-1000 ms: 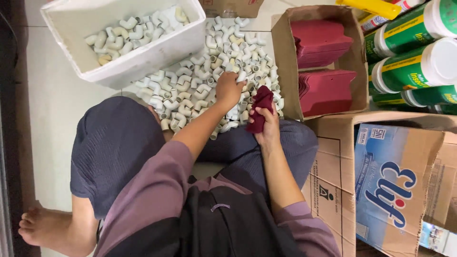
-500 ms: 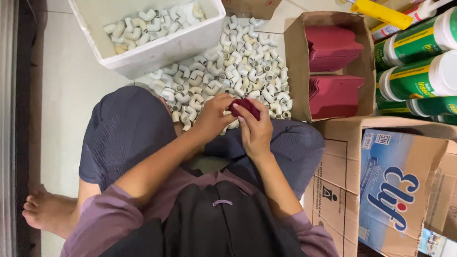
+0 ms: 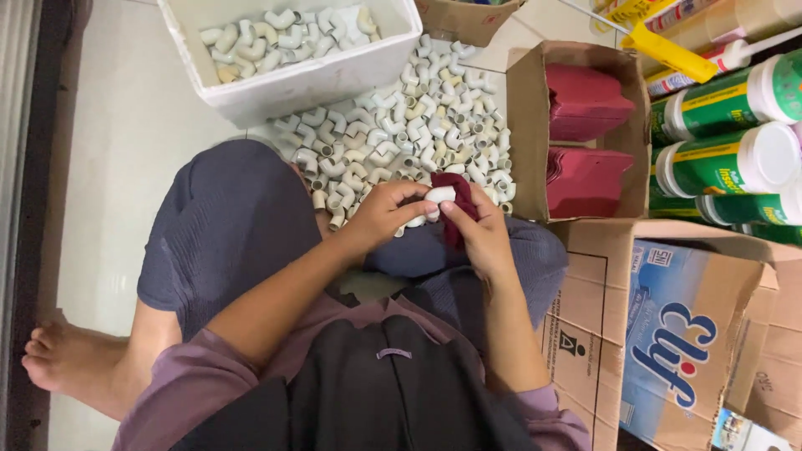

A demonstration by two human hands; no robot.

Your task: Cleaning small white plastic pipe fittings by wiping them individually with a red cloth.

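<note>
Hands [image 3: 434, 213] beside elbow pile's [image 3: 401, 142] edge

White pipe elbow [image 3: 438, 195] held horiz. over lap, against dark red cloth [image 3: 455, 213] hanging below.

Both forearms converge above the lap. Left hand [image 3: 380, 213] and right hand [image 3: 478, 230] meet fingertip to fingertip, pinching a small white plastic elbow fitting [image 3: 440, 195]; the right also clasps a dark red cloth pouch [image 3: 455, 213].
</note>
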